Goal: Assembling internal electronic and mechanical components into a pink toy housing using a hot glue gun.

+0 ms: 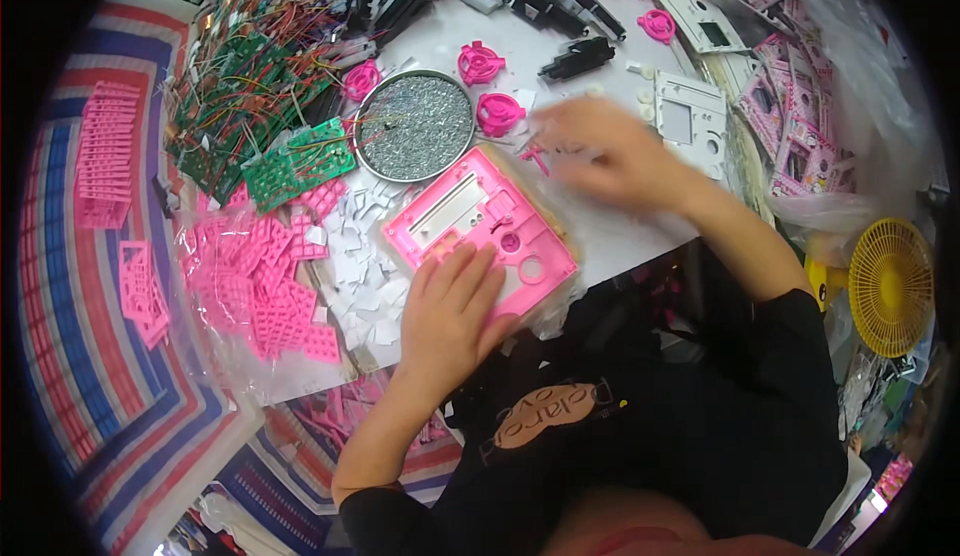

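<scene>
A pink plastic casing (512, 266) lies with its inner side up on a padded, clear-wrapped block at the table's near edge. My left hand (452, 306) rests on its near left part, fingers stretched out flat over the plastic. Smeared by motion, my right hand (605, 161) hovers right of the casing, near small pink plastic pieces (535, 159); whether it holds anything is not visible. Just beyond the casing stands a round metal dish (359, 151) full of small silver screws (418, 126). Beside the dish sit pink round parts (500, 114).
Green circuit boards (290, 164) with tangled wires pile up at the left. Pink keypad pieces (275, 286) and white paper bits (365, 256) lie nearer. Black parts (540, 6) fill the back; white panels (690, 121), printed pink panels (795, 116) and a yellow fan (890, 286) are at right.
</scene>
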Available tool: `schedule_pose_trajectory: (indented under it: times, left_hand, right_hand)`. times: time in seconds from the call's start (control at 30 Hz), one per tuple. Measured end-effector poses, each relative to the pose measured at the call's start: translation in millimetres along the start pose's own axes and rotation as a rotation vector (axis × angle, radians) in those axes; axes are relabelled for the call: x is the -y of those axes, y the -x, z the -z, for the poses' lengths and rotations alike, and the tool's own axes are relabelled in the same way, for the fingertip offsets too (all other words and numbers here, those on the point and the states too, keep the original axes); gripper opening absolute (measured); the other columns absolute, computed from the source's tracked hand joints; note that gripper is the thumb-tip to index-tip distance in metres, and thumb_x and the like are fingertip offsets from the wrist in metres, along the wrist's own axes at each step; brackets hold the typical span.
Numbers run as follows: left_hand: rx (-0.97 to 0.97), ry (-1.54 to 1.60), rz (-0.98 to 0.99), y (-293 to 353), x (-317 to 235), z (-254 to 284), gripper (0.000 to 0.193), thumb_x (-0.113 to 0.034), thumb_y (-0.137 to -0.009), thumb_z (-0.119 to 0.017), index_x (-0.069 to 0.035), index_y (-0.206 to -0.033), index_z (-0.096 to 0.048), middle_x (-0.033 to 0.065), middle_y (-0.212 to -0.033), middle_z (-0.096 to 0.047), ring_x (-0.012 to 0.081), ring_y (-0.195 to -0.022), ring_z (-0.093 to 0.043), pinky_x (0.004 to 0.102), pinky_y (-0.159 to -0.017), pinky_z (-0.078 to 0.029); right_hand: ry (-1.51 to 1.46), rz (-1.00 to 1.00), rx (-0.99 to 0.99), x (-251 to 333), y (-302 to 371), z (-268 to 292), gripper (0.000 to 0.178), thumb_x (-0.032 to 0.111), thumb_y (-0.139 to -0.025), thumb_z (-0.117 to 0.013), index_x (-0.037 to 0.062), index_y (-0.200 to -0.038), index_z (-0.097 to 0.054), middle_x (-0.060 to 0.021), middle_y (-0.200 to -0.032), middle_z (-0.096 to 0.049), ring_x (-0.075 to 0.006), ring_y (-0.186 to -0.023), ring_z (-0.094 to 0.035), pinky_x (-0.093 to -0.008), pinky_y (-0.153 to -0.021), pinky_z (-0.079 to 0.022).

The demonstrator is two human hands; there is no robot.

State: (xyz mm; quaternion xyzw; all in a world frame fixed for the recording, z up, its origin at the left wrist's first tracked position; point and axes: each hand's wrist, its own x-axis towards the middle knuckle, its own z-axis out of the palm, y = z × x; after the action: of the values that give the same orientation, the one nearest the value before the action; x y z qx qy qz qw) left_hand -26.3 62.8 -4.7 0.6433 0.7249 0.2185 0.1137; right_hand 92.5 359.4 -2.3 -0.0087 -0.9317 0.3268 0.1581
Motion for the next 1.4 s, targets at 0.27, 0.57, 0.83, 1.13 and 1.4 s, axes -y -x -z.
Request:
schedule_pose_trajectory:
  times: [0.27, 0.57, 0.83, 1.13, 1.4]
  left_hand:
    - [-0.017, 0.056, -0.011, -4, 5, 0, 0.045, -0.025, -0.080, -0.079, -0.007, -0.120, -0.069, 0.0103, -0.141, -0.061, 0.0313, -0.132, -0.053, 0.0499, -0.110, -0.037]
    - [-0.126, 0.103, -0.015, 0, 9, -6, 0.043, -0.019, -0.078, -0.080, -0.009, -0.118, -0.069, 0.0088, -0.131, -0.065, 0.0316, -0.128, -0.056, 0.0520, -0.111, -0.036]
    - [-0.120, 0.013, 0.052, 4, -2, -12, 0.032, -0.022, -0.083, -0.078, -0.010, -0.111, -0.071, 0.0036, -0.128, -0.066, 0.0249, -0.129, -0.057, 0.0523, -0.114, -0.031]
    - [-0.345, 0.180, 0.113, -32, 6, -15, 0.018, -0.014, -0.079, -0.078, -0.009, -0.094, -0.069, 0.0067, -0.095, -0.068, 0.0279, -0.093, -0.064, 0.0428, -0.083, -0.049]
    - [-0.215, 0.018, 0.186, -66, 1, -15, 0.019, -0.015, -0.073, -0.080, -0.009, -0.078, -0.062, 0.0040, -0.076, -0.060, 0.0270, -0.076, -0.059, 0.0429, -0.068, -0.044]
  right_hand:
    - [0.447, -0.180, 0.188, -84, -11, 30, 0.022, 0.016, -0.083, -0.074, 0.0104, -0.104, -0.070, -0.0115, -0.102, -0.066, -0.0333, -0.091, -0.067, -0.0439, -0.078, -0.054]
    - [-0.056, -0.318, 0.095, -1, -26, 18, 0.018, 0.018, -0.083, -0.073, 0.0027, -0.093, -0.073, -0.0137, -0.083, -0.069, -0.0318, -0.077, -0.067, -0.0402, -0.070, -0.052]
    - [0.182, 0.189, 0.097, 60, -7, -49, 0.019, 0.012, -0.075, -0.080, 0.0073, -0.087, -0.066, -0.0072, -0.086, -0.058, -0.0299, -0.083, -0.056, -0.0405, -0.070, -0.049]
    - [0.153, -0.025, 0.048, 54, -5, -13, 0.014, 0.012, -0.078, -0.078, 0.0056, -0.083, -0.066, -0.0085, -0.085, -0.059, -0.0298, -0.083, -0.056, -0.0412, -0.071, -0.047]
    - [0.086, -0.047, 0.002, 55, 9, -3, 0.012, 0.009, -0.080, -0.078, 0.0056, -0.083, -0.067, -0.0073, -0.081, -0.058, -0.0278, -0.080, -0.056, -0.0388, -0.069, -0.047]
